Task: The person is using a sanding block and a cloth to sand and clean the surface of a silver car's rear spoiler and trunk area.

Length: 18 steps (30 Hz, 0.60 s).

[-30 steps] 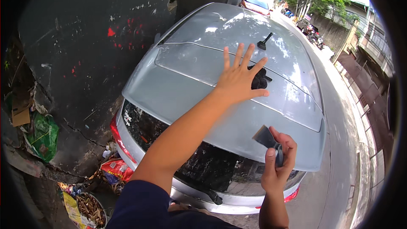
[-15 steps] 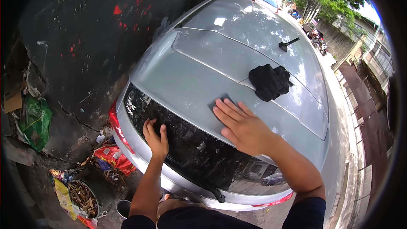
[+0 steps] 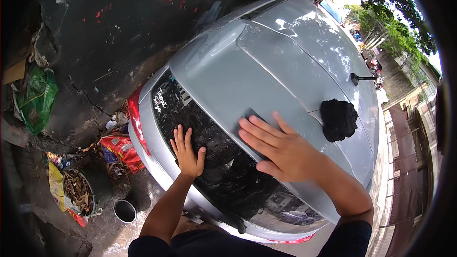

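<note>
the right hand (image 3: 281,154) lies palm down with fingers extended and slightly spread, pressing a flat dark rectangular scraper pad (image 3: 247,121) against the upper edge of the dark tinted rear window (image 3: 214,166) of the silver-grey car (image 3: 266,66); only a corner of the pad shows beyond the fingertips, so it appears pinned under the hand rather than gripped, though the thumb side is hidden. the left hand (image 3: 186,154) rests flat and open on the glass lower down, fingers together, holding nothing. risk one: the pad is held by downward pressure alone, so on the sloped, possibly wet glass it could slip out from under the fingers and slide toward the lower edge of the window. risk two: the left hand serves as a brace on a smooth surface, and a loss of friction there would shift body weight onto the window. risk three: the crumpled black cloth (image 3: 339,120) sits loose on the roof, well apart from both hands and near the short black roof antenna (image 3: 362,79); the roof curvature could let it slide off. a small metal cup (image 3: 124,211) stands on the ground near the bumper, where a step could tip it.
</note>
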Each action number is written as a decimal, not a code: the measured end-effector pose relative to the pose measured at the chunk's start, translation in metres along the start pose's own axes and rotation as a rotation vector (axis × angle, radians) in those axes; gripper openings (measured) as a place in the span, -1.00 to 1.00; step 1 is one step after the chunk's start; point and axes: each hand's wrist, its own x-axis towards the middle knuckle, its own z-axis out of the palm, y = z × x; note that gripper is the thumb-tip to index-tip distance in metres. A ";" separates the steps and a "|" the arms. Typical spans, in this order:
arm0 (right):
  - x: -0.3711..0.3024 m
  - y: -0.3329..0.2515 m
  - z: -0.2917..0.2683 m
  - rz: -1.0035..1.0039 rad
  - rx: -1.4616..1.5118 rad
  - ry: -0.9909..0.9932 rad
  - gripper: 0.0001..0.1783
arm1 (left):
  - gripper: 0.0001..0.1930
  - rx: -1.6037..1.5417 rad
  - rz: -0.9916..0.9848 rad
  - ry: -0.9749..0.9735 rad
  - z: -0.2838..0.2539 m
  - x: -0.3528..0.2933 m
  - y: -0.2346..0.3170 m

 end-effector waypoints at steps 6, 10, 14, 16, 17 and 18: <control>0.112 0.038 0.024 -0.067 -0.073 0.168 -0.04 | -0.05 -0.045 -0.112 0.004 0.012 0.000 0.003; -0.003 0.000 0.000 0.043 -0.034 -0.042 0.12 | -0.03 -0.012 -0.135 0.021 -0.006 -0.003 -0.007; -0.028 -0.009 0.000 0.091 -0.025 -0.091 0.17 | -0.03 0.009 -0.123 0.001 0.000 -0.002 0.001; 0.024 -0.004 -0.001 0.020 -0.052 0.000 0.15 | -0.03 0.007 -0.116 -0.009 -0.001 -0.003 -0.002; 0.054 0.010 0.000 -0.005 -0.092 0.080 0.13 | -0.03 -0.021 -0.112 -0.019 0.007 0.000 0.006; 0.075 0.021 0.006 -0.042 -0.123 0.161 0.12 | -0.03 -0.030 -0.107 -0.022 0.012 0.004 0.011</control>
